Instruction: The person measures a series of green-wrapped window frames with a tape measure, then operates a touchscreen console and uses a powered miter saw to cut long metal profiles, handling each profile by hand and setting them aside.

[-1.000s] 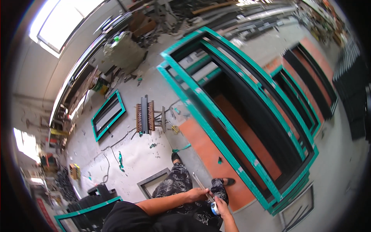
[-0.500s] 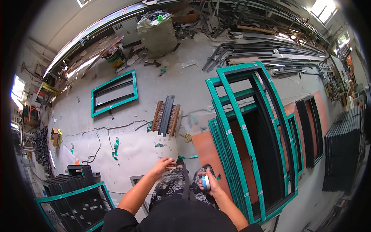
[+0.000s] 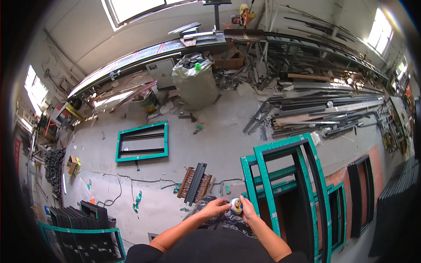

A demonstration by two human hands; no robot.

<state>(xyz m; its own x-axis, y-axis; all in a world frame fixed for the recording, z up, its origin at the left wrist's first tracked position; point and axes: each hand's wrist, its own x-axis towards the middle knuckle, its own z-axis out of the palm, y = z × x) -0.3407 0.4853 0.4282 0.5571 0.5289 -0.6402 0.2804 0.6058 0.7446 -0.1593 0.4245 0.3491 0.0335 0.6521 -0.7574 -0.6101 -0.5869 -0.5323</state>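
Observation:
In front of my body I hold a small round roll of tape [image 3: 236, 206], white with blue on its edge and some yellow at its centre. My right hand [image 3: 249, 209] is closed around its right side. The fingers of my left hand [image 3: 216, 207] are drawn together and pinch at its left edge; whether they grip a loose end of tape is too small to tell. Close to my right hand stand tall dark window frames [image 3: 268, 193] faced with green film, leaning together.
A small rack carrying dark profiles [image 3: 195, 184] stands ahead of my legs. A green-edged frame [image 3: 142, 157] lies on the floor further left. More frames [image 3: 81, 230] stack at lower left. Metal profiles [image 3: 324, 105], a full sack [image 3: 196, 85] and a workbench [image 3: 144, 55] line the back.
My left hand has moved right, from apart to touching the tape roll. My right hand has turned the roll and moved slightly. The view has tilted up, showing more wall and windows.

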